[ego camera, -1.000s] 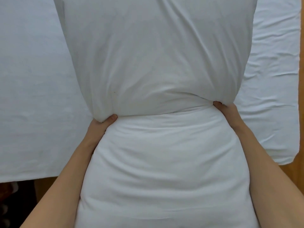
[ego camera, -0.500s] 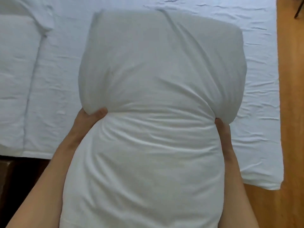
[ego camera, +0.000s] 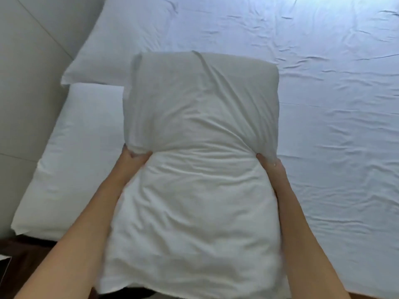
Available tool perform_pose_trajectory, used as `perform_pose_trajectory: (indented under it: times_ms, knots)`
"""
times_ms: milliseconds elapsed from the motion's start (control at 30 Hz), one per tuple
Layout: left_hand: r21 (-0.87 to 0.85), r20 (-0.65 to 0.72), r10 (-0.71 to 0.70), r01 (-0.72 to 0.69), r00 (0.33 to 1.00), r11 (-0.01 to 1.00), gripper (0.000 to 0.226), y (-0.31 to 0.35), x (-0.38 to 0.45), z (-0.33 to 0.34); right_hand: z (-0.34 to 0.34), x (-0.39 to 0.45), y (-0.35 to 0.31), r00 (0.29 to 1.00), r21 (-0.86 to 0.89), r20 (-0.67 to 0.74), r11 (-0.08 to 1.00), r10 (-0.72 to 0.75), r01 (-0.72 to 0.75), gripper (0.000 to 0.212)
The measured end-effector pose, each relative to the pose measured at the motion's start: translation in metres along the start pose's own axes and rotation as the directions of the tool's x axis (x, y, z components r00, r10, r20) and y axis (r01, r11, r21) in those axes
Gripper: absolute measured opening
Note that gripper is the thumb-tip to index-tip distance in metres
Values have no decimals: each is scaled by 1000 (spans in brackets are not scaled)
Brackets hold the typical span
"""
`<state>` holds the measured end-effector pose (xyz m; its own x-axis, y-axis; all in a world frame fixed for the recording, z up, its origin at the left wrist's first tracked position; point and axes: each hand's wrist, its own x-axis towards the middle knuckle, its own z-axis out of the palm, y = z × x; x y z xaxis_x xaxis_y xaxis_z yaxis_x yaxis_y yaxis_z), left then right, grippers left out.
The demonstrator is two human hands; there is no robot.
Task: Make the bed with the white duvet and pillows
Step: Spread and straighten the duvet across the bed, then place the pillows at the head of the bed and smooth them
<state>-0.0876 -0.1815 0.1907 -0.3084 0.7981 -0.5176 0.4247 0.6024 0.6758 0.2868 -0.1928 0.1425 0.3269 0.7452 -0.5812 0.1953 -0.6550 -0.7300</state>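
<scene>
- pillow (ego camera: 200, 169), white, held up in front of the person, long axis running away from the camera, above the near edge of the bed.
- left hand (ego camera: 135, 158) grips the pillow's left side about halfway along; thumb on the near face, fingers tucked behind the fabric, cloth bunched at the grip.
- right hand (ego camera: 271, 167) grips the right side at the same height; fingers curl round the edge and are mostly hidden behind the pillow.
- the pillow is pinched in at the two grips, so the far half bulges and sits in shade, the near half hangs toward the person.
- both forearms bare, reaching up from the bottom corners of the view.
- sheet (ego camera: 334, 104), white, creased, covers the mattress to the right and beyond the pillow.
- second pillow (ego camera: 71, 165) lies flat at the left, along the headboard (ego camera: 28, 78), pale and panelled.
- third pillow (ego camera: 121, 37) lies further along, its near corner overlapping the end of the second.
- dark floor (ego camera: 23, 253) at lower left, under the bed edge.
</scene>
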Motion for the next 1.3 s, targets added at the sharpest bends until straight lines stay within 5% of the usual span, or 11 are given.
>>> perform_pose_trajectory:
  times_ms: [67, 133, 300, 400, 500, 633, 800, 1000, 1167, 1233, 1300]
  knots:
    - [268, 103, -42, 13, 994, 963, 109, -28, 36, 13, 72, 2, 13, 990, -317, -59, 938, 127, -139, 82]
    - [557, 257, 1, -149, 966, 817, 98, -57, 46, 49, 144, -5, 30, 989, -510, -126, 851, 74, -129, 85]
    - [686, 331, 222, -395, 917, 611, 88, -111, 43, 65, 214, -18, 11, 931, -567, -362, 806, -56, -171, 76]
    - [635, 306, 395, -495, 866, 594, 74, -120, 52, 55, 227, -8, -6, 891, -645, -324, 763, -318, 38, 74]
    - [627, 134, 392, -384, 910, 678, 67, -120, 69, 52, 255, 3, -16, 848, -724, -215, 662, -484, 194, 66]
    - [658, 8, 227, -177, 974, 732, 65, -148, 71, 26, 273, -4, 22, 907, -823, -43, 529, -419, 206, 64]
    - [614, -146, -48, 129, 988, 779, 72, -191, 116, -44, 288, 0, 19, 913, -805, -76, 565, -400, 180, 69]
    - [604, -301, -53, 233, 952, 762, 74, -219, 203, -150, 416, -23, -31, 743, -609, 232, 501, -628, 614, 71]
    - [415, -331, -199, 332, 922, 847, 95, -251, 261, -223, 539, -40, -66, 786, -372, 473, 719, -398, 587, 90]
    - [398, -285, -213, 318, 934, 861, 109, -274, 283, -247, 572, -35, -66, 852, -367, 508, 863, -126, 347, 106]
    - [322, -228, -285, 349, 931, 880, 124, -292, 301, -268, 594, -19, -56, 921, -316, 360, 948, 150, -31, 119]
